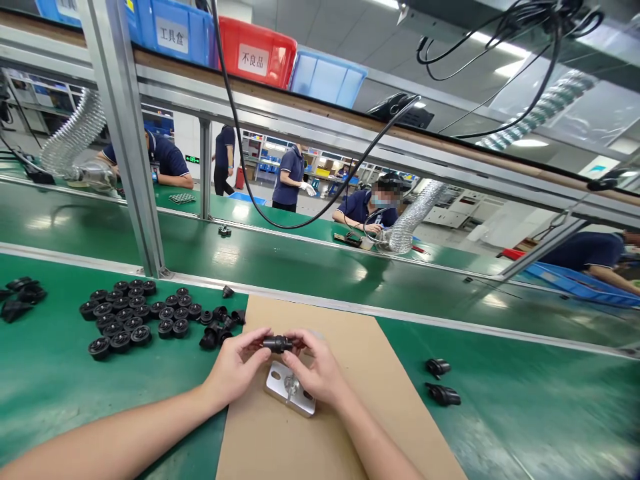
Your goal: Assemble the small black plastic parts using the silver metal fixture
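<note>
My left hand [236, 368] and my right hand [316, 371] meet over a brown cardboard sheet [350, 427]. Together they pinch a small black cylindrical part [277, 344] between the fingertips, held level just above a silver metal fixture block [280, 387] that lies on the cardboard. Both hands grip the part from opposite ends. Part of the fixture is hidden under my right hand.
Several black round parts [125, 317] are grouped on the green mat [50, 373] to the left, with more black pieces [20, 297] at the far left. Two black parts [440, 381] lie right of the cardboard. A conveyor belt [300, 260] runs behind; other workers sit beyond it.
</note>
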Tool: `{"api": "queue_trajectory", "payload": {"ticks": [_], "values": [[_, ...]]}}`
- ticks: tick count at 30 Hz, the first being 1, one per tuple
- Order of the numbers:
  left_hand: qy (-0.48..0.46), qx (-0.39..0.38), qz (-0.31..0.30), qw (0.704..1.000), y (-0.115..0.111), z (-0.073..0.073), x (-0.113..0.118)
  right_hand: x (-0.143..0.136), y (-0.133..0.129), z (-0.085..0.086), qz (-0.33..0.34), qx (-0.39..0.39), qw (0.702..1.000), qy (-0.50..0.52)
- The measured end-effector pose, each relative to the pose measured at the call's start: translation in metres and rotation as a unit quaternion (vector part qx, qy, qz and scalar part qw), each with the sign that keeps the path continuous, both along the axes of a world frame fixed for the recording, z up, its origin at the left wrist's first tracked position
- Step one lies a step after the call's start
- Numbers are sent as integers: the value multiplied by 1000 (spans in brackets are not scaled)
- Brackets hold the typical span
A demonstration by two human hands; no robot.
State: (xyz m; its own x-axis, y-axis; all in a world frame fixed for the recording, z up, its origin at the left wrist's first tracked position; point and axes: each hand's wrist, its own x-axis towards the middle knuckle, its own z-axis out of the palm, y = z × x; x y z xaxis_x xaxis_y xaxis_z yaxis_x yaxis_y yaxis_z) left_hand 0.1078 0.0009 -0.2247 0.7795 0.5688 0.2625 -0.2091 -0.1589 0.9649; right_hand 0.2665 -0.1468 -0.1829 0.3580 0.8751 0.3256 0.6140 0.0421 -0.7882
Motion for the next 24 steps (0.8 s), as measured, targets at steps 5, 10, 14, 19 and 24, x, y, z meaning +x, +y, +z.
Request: {"api": "queue_trajectory", "payload": {"ticks": [5, 10, 14, 19, 24], "values": [[8, 113, 41, 993, -2, 3, -1, -1, 6, -5, -67, -10, 996, 56], [176, 347, 47, 920, 15, 32, -9, 0, 17, -5, -139, -64, 987, -40], [306, 438, 49, 844, 69, 67, -26, 1, 23, 1, -139, -84, 980, -114], [408, 454, 56, 790, 129, 82, -37, -1, 22, -1, -153, -76, 978, -118], [432, 405, 47, 805, 140, 74, -33, -6, 19, -2, -122, -24, 982, -142]]}}
